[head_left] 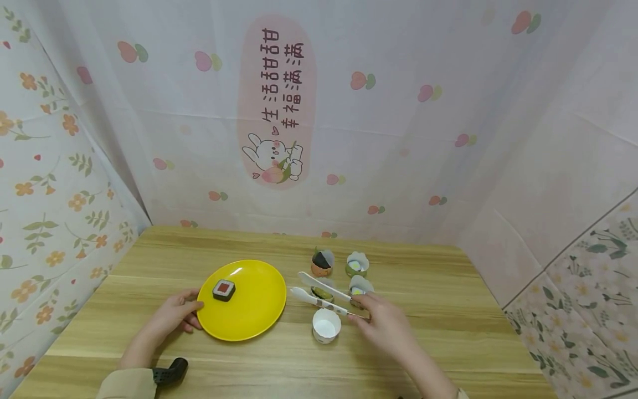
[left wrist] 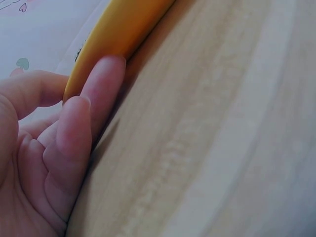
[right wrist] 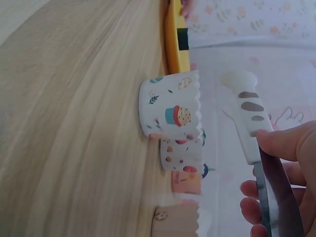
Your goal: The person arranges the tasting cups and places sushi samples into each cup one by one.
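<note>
On the left of the table lies a yellow plate [head_left: 256, 310], bearing one toy sushi roll [head_left: 224, 290] with a dark wrap, white ring and red centre. My left hand [head_left: 175, 313] pinches the plate's left rim, thumb above and fingers beneath, as the left wrist view [left wrist: 44, 143] also shows. My right hand [head_left: 384, 324] grips white paw-tipped tongs [head_left: 325, 286]. Their two tips stand apart with nothing between them, above the table right of the plate. Below the tongs stands a white paper cup [head_left: 326, 327], its visible inside bare.
Several more paper cups stand close together behind the tongs: an orange one [head_left: 321, 267] with a dark piece, a greenish one [head_left: 356, 266], and others partly hidden by the tongs and hand. A printed curtain [head_left: 379, 138] rises behind the wooden table [head_left: 249, 371].
</note>
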### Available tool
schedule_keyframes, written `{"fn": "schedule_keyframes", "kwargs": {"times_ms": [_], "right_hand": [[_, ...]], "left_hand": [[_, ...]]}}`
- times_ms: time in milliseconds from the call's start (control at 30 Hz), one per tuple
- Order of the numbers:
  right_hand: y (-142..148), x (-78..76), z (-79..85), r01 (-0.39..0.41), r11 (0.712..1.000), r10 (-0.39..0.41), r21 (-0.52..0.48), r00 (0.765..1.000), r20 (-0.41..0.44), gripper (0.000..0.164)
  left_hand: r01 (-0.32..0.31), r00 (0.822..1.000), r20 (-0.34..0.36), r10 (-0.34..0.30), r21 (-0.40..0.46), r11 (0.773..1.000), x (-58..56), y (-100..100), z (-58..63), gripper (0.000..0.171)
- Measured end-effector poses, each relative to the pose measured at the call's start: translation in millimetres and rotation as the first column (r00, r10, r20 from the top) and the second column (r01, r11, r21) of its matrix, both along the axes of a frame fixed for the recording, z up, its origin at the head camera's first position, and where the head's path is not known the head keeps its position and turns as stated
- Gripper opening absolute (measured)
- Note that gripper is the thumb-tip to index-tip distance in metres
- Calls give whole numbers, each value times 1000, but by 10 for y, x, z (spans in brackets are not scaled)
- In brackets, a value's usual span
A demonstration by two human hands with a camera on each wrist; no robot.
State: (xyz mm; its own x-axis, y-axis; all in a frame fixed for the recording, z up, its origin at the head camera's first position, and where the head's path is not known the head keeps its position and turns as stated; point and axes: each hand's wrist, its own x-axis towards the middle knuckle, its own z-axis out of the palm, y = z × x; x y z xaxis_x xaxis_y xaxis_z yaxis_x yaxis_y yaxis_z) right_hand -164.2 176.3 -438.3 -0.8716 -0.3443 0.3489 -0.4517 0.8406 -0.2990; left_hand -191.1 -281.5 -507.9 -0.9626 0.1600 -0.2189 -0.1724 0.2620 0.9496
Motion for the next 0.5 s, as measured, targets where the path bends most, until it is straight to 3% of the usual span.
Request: {"fn": "schedule_keyframes", "kwargs": {"times_ms": [500], "right_hand": [[-274,-98,37,-92,995,92,50,996,5,38]], "left_hand": [[2,1000,-13,-2,3,1000,-4,-9,-13,61]]}}
